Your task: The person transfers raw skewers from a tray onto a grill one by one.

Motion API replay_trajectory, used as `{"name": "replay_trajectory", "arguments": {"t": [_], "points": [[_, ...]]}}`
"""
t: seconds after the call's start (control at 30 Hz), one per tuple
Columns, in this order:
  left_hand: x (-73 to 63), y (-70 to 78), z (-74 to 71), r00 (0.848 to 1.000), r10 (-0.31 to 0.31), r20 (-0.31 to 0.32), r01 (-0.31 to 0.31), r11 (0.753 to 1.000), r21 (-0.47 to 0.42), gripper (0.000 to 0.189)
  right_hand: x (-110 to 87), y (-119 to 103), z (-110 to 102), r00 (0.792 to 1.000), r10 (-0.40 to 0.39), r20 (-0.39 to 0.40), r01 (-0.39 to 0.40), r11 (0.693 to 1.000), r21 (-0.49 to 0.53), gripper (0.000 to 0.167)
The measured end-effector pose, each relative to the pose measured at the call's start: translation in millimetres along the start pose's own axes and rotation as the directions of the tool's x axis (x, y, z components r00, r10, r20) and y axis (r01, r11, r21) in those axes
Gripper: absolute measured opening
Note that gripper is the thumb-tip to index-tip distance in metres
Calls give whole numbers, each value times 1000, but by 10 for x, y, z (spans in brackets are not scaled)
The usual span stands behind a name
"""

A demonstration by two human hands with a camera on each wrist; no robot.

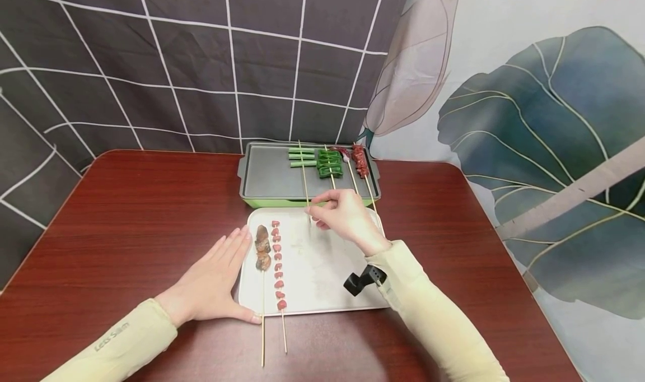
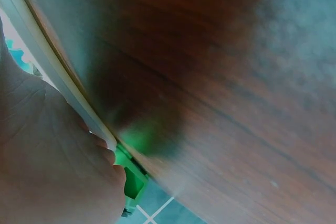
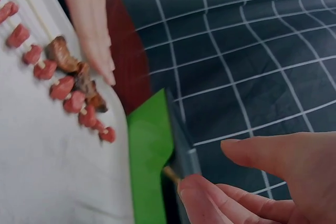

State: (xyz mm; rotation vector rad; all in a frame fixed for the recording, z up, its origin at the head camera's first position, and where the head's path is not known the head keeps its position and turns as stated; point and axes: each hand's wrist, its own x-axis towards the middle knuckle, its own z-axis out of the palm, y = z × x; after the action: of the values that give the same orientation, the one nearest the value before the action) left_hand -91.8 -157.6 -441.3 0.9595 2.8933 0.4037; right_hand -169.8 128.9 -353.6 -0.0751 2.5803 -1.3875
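Right hand (image 1: 347,218): thumb and forefinger apart, the green-stalk skewer (image 1: 302,157) lying just beside their tips. Left hand (image 1: 214,278): fingers extended, against the tray (image 1: 327,284).

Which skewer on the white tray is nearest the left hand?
The skewer with brown chunks. It lies between the left hand and the other skewer, which carries smaller, more numerous red pieces.

Home-like indoor spot: reddish wood table (image 1: 151,214), grid-pattern cloth (image 1: 201,63) far, leaf-print backdrop (image 1: 549,147) right, tabletop grill plate (image 1: 269,175).
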Motion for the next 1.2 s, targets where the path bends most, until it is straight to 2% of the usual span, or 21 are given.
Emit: {"name": "replay_trajectory", "arguments": {"t": [0.27,0.57,0.83,1.07,1.2], "points": [[2,-3,4,1000,-2,-1,2,1000,0,150,-203,-52,-93,990,-137,-25,138,990,38,25],[2,-1,-9,1000,-6,1,6,1000,0,150,-492,58,-61,983,-173,54,167,981,103,25],[-3,0,2,1000,-6,5,6,1000,-1,150,-726,170,-11,978,-119,174,98,988,121,32],[6,-1,3,1000,-4,7,4,1000,3,150,-882,316,150,962,-107,251,73,987,144,29],[16,0,-2,1000,-3,8,3,1000,7,149,-934,418,261,952,-77,295,32,987,155,28]]}}
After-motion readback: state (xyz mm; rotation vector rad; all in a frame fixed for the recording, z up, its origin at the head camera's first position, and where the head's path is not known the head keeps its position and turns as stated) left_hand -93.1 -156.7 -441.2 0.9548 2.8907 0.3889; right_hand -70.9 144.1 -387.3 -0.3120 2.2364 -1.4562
